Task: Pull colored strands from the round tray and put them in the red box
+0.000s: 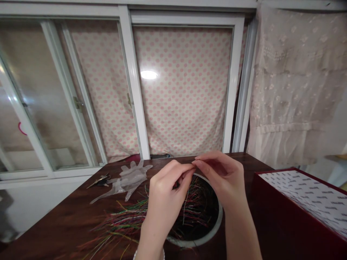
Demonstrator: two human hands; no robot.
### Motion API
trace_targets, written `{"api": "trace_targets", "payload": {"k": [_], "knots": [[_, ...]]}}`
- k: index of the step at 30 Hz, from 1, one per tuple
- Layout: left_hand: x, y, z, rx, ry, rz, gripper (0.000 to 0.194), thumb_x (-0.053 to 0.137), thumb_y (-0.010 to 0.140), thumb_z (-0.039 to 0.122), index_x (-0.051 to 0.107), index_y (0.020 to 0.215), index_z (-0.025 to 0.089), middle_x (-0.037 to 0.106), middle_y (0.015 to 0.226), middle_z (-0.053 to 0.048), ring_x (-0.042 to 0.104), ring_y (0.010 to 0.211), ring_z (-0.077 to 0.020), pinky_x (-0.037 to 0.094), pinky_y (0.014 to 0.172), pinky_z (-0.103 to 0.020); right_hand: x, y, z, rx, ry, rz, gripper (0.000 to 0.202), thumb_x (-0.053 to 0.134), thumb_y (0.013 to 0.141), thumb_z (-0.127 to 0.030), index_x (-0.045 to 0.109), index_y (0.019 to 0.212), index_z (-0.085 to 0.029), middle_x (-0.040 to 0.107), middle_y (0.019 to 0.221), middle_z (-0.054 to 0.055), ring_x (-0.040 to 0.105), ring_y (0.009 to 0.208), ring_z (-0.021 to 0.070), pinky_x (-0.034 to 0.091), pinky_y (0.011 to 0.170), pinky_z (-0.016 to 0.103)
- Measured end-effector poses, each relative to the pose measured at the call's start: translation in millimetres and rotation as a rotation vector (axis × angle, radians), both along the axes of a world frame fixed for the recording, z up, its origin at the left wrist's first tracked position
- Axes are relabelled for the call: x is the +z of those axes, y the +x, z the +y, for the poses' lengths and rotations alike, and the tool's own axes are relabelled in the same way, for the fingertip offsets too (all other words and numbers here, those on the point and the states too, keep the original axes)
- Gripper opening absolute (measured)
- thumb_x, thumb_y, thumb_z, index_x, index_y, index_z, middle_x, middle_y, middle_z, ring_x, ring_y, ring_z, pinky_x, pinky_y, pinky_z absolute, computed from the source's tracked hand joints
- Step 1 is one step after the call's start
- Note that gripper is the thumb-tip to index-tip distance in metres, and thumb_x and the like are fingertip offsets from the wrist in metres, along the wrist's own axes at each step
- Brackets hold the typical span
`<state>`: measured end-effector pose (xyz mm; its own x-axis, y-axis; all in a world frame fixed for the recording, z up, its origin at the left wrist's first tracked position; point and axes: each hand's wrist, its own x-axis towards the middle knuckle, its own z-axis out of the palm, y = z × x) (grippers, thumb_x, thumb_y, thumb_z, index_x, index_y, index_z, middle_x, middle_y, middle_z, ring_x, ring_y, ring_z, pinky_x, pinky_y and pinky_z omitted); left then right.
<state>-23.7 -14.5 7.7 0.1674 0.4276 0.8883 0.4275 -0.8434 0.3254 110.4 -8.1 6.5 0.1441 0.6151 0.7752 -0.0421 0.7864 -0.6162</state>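
Note:
Both hands are raised over a round dark container with a pale rim, their fingertips nearly touching. My left hand is closed in a pinch, and a thin pale strand hangs down below its fingertips. Thumb and forefinger of my right hand are pressed together beside the left fingertips; what they hold, if anything, is too small to make out. A loose bundle of thin coloured wires spreads left of the container, and more strands lie inside it, partly hidden behind my left hand.
Crumpled clear plastic gloves and a set of keys lie at the table's back left. A red box with a white patterned inside stands on the right. Behind the dark table are sliding windows with a dotted curtain.

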Motion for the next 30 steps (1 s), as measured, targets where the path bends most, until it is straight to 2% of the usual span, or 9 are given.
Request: {"api": "trace_targets", "payload": {"k": [6, 11, 17, 22, 27, 30], "knots": [[1.5, 1, 5, 0.059, 0.139, -0.032, 0.014, 0.060, 0.079, 0.007, 0.068, 0.086, 0.017, 0.060, 0.079, -0.003, 0.055, 0.072, -0.0123, 0.046, 0.065, -0.025, 1.0, 0, 0, 0.145, -0.101, 0.145, 0.009, 0.068, 0.075, -0.014, 0.069, 0.078, -0.023, 0.070, 0.071, -0.003, 0.064, 0.065, 0.0070, 0.052, 0.061, 0.014], [3.4, 0, 2, 0.001, 0.165, -0.029, 0.017, 0.061, 0.077, 0.003, 0.068, 0.084, 0.017, 0.067, 0.081, -0.002, 0.059, 0.075, -0.0127, 0.048, 0.069, -0.027, 2.6, 2, -1, 0.299, -0.181, 0.219, 0.006, 0.068, 0.075, -0.017, 0.068, 0.079, -0.021, 0.069, 0.068, -0.002, 0.062, 0.060, 0.0058, 0.049, 0.056, 0.013], [4.3, 1, -3, -0.054, 0.101, -0.072, 0.018, 0.060, 0.076, 0.002, 0.068, 0.081, 0.017, 0.070, 0.079, 0.000, 0.062, 0.071, -0.0114, 0.050, 0.068, -0.025, 5.4, 7, -3, 0.501, -0.221, 0.225, 0.004, 0.065, 0.078, -0.017, 0.066, 0.075, -0.020, 0.069, 0.070, -0.001, 0.061, 0.059, 0.0054, 0.048, 0.056, 0.014], [3.9, 2, -7, -0.129, -0.020, -0.146, 0.015, 0.061, 0.077, 0.005, 0.067, 0.078, 0.019, 0.069, 0.076, 0.002, 0.063, 0.069, -0.0109, 0.051, 0.066, -0.023, 4.8, 10, -2, 0.589, -0.225, 0.224, 0.005, 0.065, 0.079, -0.017, 0.066, 0.075, -0.020, 0.070, 0.071, -0.001, 0.063, 0.059, 0.0046, 0.049, 0.056, 0.012], [2.8, 5, -10, -0.198, -0.202, -0.256, 0.012, 0.061, 0.078, 0.012, 0.067, 0.077, 0.022, 0.069, 0.074, 0.002, 0.064, 0.067, -0.0115, 0.052, 0.063, -0.023, 4.8, 7, -4, 0.573, -0.183, 0.225, 0.005, 0.066, 0.078, -0.018, 0.066, 0.073, -0.020, 0.069, 0.070, -0.002, 0.062, 0.059, 0.0052, 0.050, 0.057, 0.013], [3.9, 7, -11, -0.288, -0.284, -0.345, 0.012, 0.060, 0.079, 0.012, 0.068, 0.075, 0.021, 0.069, 0.067, 0.003, 0.064, 0.062, -0.0101, 0.053, 0.060, -0.019, 4.7, 4, -4, 0.507, -0.155, 0.215, 0.006, 0.066, 0.078, -0.020, 0.066, 0.072, -0.021, 0.068, 0.069, -0.002, 0.061, 0.058, 0.0064, 0.050, 0.056, 0.016]]}}
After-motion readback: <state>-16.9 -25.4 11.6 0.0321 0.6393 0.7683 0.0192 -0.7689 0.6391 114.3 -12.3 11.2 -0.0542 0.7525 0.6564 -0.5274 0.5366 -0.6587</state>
